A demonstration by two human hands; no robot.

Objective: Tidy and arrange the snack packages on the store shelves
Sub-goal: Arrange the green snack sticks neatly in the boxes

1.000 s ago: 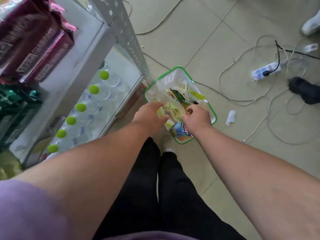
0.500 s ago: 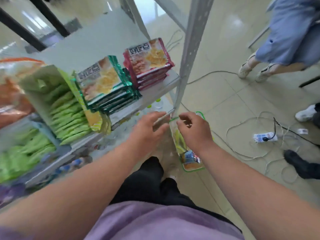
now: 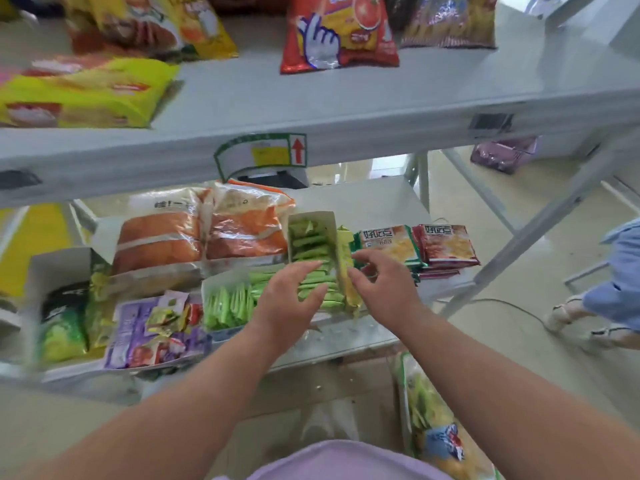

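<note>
Reaching over a grey metal shelf (image 3: 346, 337), both hands (image 3: 287, 303) (image 3: 384, 289) held with loosely spread fingers above green sachets (image 3: 311, 244), beige tiled floor (image 3: 519, 341) seen below.

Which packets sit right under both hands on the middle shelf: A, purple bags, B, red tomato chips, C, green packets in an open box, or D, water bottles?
C: the left hand and right hand hover over green packets standing in an open box.

two hands (image 3: 291, 299), two orange bags (image 3: 162, 237)
</note>
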